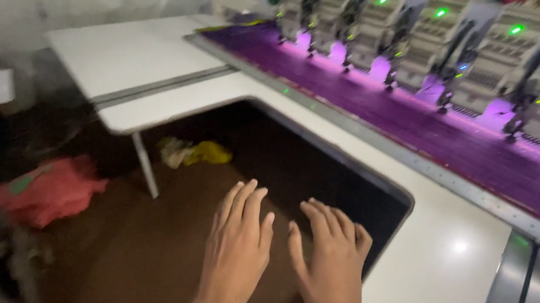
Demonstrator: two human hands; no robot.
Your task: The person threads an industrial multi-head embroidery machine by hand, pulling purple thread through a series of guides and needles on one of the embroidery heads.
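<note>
There is one view only, from a camera worn on the person's head, so no second view shares any part of the scene. It looks forward and steeply down, tilted so that the white bench [434, 277] runs aslant from upper left to lower right. The left hand [239, 238] and right hand [332, 260] sit close below the lens at the bottom middle, over the dark cut-out in the bench. Farther off, along the top edge, the view reaches the purple cloth [466, 139] and the row of embroidery machine heads [438, 35]. The left side is blurred.
</note>
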